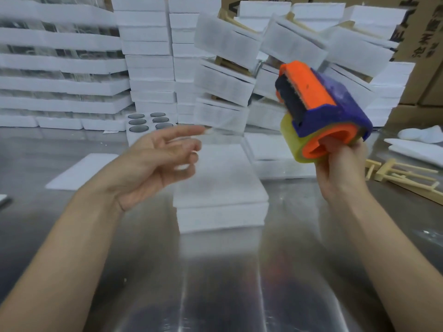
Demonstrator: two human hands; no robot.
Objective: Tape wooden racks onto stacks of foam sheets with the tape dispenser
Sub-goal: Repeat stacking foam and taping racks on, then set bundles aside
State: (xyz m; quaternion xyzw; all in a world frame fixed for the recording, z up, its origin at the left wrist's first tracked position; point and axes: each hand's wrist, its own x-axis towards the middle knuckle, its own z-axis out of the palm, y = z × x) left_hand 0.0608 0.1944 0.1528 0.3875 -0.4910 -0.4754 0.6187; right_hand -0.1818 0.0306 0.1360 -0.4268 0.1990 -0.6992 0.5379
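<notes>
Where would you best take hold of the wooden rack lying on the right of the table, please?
Probably pinch the thick end bar from above: the wooden rack lies flat on the table, that bar faces the centre, and its rods look thin. The left hand is free; the right hand holds the tape dispenser.

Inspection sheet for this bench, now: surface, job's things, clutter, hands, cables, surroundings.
Surface: shiny metal table, reflective.
Job's things: foam stack at centre, no rack on it; wooden racks lying at right; tape dispenser held up in the air.
Clutter: single foam sheet at left; foam tray with round dark inserts behind it.
Hands: left hand has fingers loosely extended, blurred; right hand grips the dispenser from below.
Cables: nothing seen.
Surroundings: foam piles along the back; cardboard boxes at far right.
</notes>
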